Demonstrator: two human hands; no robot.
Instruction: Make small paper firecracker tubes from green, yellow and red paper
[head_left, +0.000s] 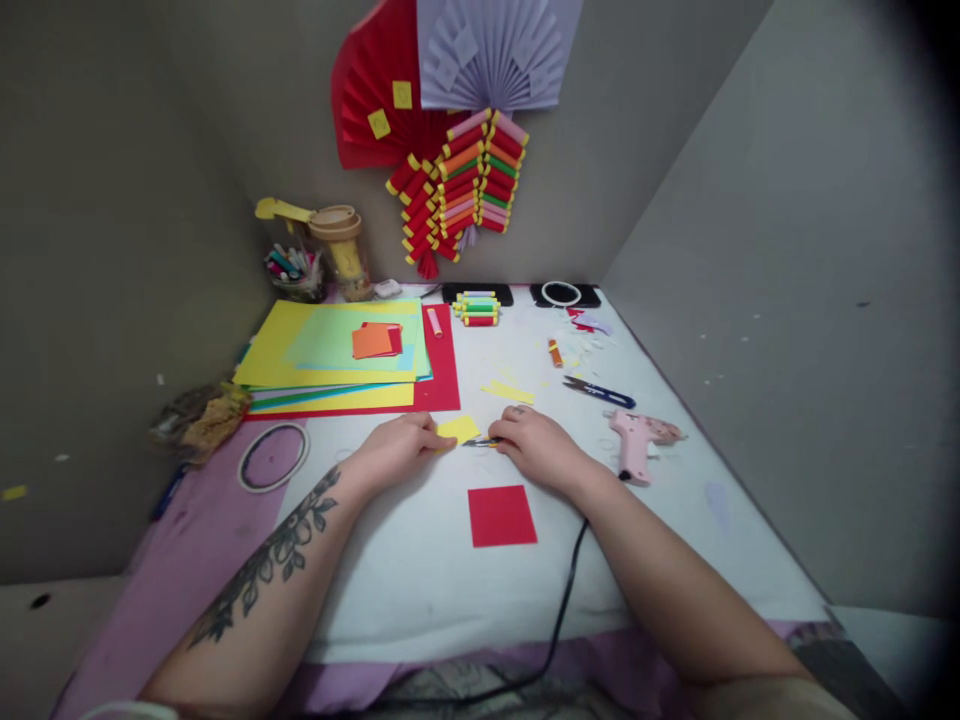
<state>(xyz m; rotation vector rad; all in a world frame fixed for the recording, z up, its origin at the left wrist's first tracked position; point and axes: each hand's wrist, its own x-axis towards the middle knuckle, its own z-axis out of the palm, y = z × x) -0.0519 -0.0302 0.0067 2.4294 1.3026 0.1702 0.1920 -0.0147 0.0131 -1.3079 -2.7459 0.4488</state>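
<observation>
A small yellow paper piece point(459, 429) is pinched at its left edge by my left hand point(409, 445), low over the white cloth. Just right of it, my right hand point(534, 445) has its fingers closed around a small cutting tool point(480, 443), whose pointed metal tip faces the yellow paper. Nearer to me lies a red paper square point(502, 516), flat on the cloth. Thin yellow strips point(508, 392) rest beyond my hands.
Stacked coloured paper point(330, 345) and a tape roll point(274, 457) lie left. On the right are dark-handled snips point(600, 390) and a pink glue gun point(634, 445). Paper rolls point(478, 308) sit at the back. A black cable point(564, 600) crosses the near side.
</observation>
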